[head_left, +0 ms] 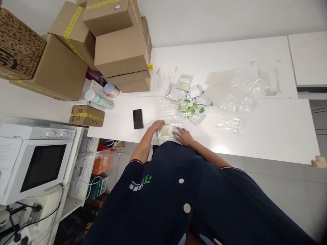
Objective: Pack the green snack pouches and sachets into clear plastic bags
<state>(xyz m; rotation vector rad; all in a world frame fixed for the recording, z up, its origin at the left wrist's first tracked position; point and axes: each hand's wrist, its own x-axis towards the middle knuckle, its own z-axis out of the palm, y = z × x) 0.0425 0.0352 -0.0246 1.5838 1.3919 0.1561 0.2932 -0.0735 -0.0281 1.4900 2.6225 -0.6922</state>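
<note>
A flat pale-green packet (165, 131) with a white printed label lies at the table's front edge, with clear plastic around it. My left hand (157, 125) grips its upper left corner, thumb and fingers closed. Over the right end of the packet, my right hand (184, 136) rests with fingers spread and fingertips touching it. Just beyond lies clear bubble wrap (166, 109). Behind and to the right is a loose pile of green-and-white packets (187, 106), one pale-green packet (184, 82) at its far end.
Crumpled clear plastic wrap (233, 102) spreads across the table's right-middle part. A black phone (138, 119) lies left of my hands. Farther left stand a mint bottle (98, 98), a lidded jar (111, 90) and stacked cardboard boxes (121, 47). A microwave (38, 160) is at far left.
</note>
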